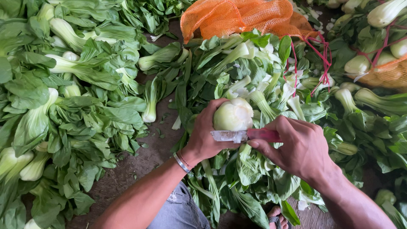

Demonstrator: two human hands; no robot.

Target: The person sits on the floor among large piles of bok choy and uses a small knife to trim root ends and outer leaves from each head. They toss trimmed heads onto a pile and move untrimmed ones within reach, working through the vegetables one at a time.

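Item: bok choy head [233, 114], pale bulbous base turned up toward the camera, leaves hanging down out of sight behind the hands. Located at centre of view, above a heap of the same greens.

Left hand [203, 135]: closed round the left side of the bok choy head, fingers curled behind it, thumb beneath near the blade. Wrist carries a metal bangle [181, 163] and a thin red thread.

Right hand [299, 146]: closed on a knife [243, 135] with a pinkish-red handle; the short, wet blade points left and lies against the underside of the bok choy base, touching it.

Surroundings:
- Centre pile [250, 80]: loose bok choy, stems and leaves mixed, directly behind and under the hands, crowding the work on all sides.
- Left pile [63, 106]: larger heap of bok choy, well apart from the hands, separated by a strip of bare dark floor [140, 161].
- Orange mesh sack [241, 17]: at top centre, resting on the far edge of the centre pile, red drawstring [318, 55] trailing over the leaves.
- Second mesh sack [381, 63]: top right, filled with bok choy.
- Right pile [373, 110]: more heads, just beside the right hand.
- Grey denim knee [180, 210] and a sandalled foot [275, 216]: bottom edge, below the forearms.
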